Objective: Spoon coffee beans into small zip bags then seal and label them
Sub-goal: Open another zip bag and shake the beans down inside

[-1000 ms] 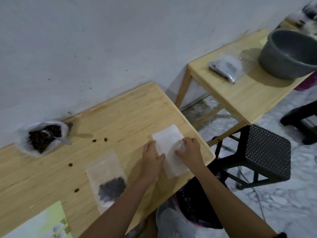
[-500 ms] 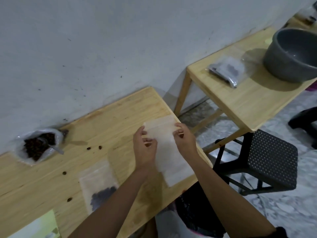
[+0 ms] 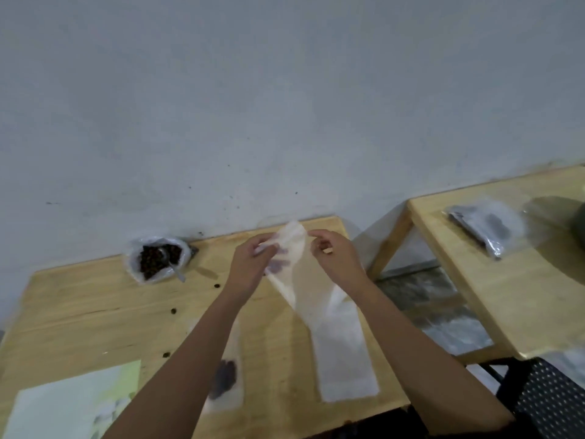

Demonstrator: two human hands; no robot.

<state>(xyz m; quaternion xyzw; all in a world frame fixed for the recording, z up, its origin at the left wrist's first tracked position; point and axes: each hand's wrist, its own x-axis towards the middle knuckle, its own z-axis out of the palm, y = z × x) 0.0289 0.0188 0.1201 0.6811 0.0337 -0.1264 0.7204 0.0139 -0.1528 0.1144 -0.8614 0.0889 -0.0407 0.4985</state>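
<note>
Though bean-strewn, work table (image 3: 79, 312) below zip bag (image 3: 296, 267), side table (image 3: 522, 296) along grey wall (image 3: 285, 90).

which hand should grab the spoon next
Left, probably: left hand is nearer the spoon in the bean sack, but it pinches the empty zip bag; the right hand at the bag's top could take it.

The left half of the table (image 3: 79, 312) is open bare wood, dotted only with loose beans (image 3: 173, 311). At its upper left a bean sack (image 3: 158, 259) stands against the wall. Paper (image 3: 72, 403) covers the lower left corner. The left hand (image 3: 253, 261) and right hand (image 3: 335, 258) hold a zip bag (image 3: 294, 248) up across the middle, above a part-filled bag (image 3: 226, 378) and a pile of empty bags (image 3: 345, 359). To the right, a floor gap (image 3: 427, 299) separates it from a second table (image 3: 522, 305).
</note>
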